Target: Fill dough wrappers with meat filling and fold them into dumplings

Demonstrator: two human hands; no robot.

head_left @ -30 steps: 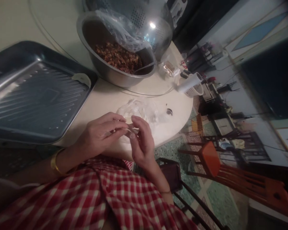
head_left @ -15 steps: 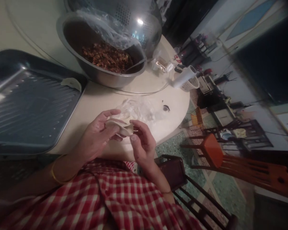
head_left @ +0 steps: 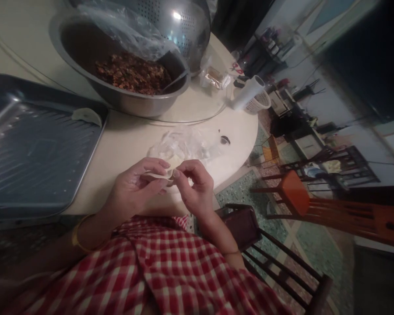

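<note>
The thumb and first finger of our right hand [head_left: 197, 190] now come together and pinch the end of the soft dough piece [head_left: 156, 175], where a moment ago they are spread apart. The dough no longer shows us its wide side; it is turned so we see mostly its thin edge. The fingertips of our left hand [head_left: 128, 186] drop lower. Our view shifts too, so the big bowl [head_left: 141, 105] and the tray [head_left: 42, 153] sit farther left in it.
</note>
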